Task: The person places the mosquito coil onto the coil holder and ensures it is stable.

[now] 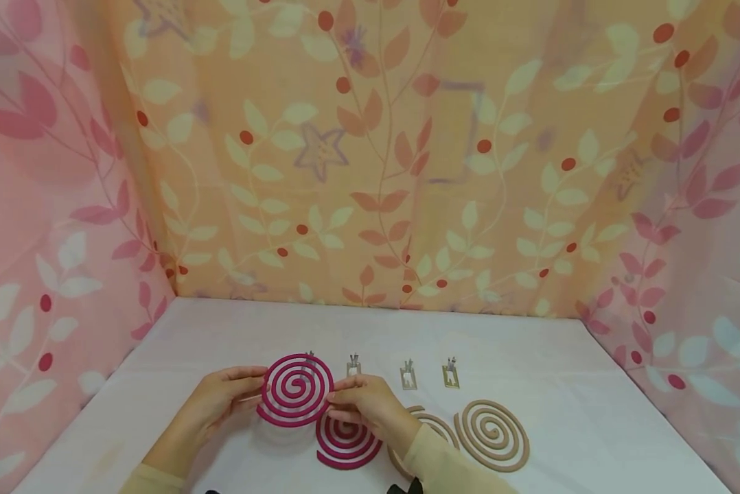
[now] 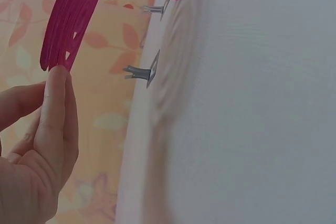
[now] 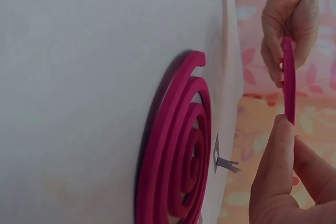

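Observation:
Both hands hold a magenta mosquito coil [image 1: 295,389] by opposite edges, raised over the table and facing the head camera. My left hand [image 1: 222,396] pinches its left edge; in the left wrist view the fingertips of that hand [image 2: 50,135] meet the coil [image 2: 73,22] seen nearly edge-on. The right edge is pinched between thumb and fingers of my right hand [image 1: 376,406]. A second magenta coil [image 1: 347,432] lies flat on the table below, partly covered by the right hand; it shows large in the right wrist view [image 3: 176,150].
Two tan coils lie at the right, one [image 1: 492,433] fully visible, the other [image 1: 434,420] partly under the right sleeve. Several small metal coil stands [image 1: 409,376] form a row behind, one [image 1: 309,363] seen through the held coil. Patterned cloth walls [image 1: 370,171] enclose the white table [image 1: 561,384].

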Motion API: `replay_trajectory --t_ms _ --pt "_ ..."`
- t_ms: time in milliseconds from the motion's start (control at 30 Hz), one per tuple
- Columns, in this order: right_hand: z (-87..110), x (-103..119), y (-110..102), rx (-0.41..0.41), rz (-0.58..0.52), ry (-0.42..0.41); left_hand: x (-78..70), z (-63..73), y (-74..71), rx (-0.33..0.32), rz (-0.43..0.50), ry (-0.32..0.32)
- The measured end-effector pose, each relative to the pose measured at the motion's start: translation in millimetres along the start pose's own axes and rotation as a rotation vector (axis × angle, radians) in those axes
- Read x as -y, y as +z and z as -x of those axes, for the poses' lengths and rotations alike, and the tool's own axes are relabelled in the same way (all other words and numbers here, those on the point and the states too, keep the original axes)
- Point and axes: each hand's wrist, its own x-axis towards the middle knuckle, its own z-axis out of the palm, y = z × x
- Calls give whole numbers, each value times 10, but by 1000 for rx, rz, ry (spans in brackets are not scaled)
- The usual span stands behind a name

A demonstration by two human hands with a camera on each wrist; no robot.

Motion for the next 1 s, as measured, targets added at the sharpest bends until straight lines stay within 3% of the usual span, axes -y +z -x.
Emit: replay_trajectory --t_ms 400,700,1000 --pt "-24 51 -47 -5 -3 38 -39 -35 59 -38 -4 7" --pt "-52 148 -52 24 23 28 -41 -53 62 -19 11 52" --pt "-112 162 -25 13 27 43 -47 -73 69 -86 -3 43"
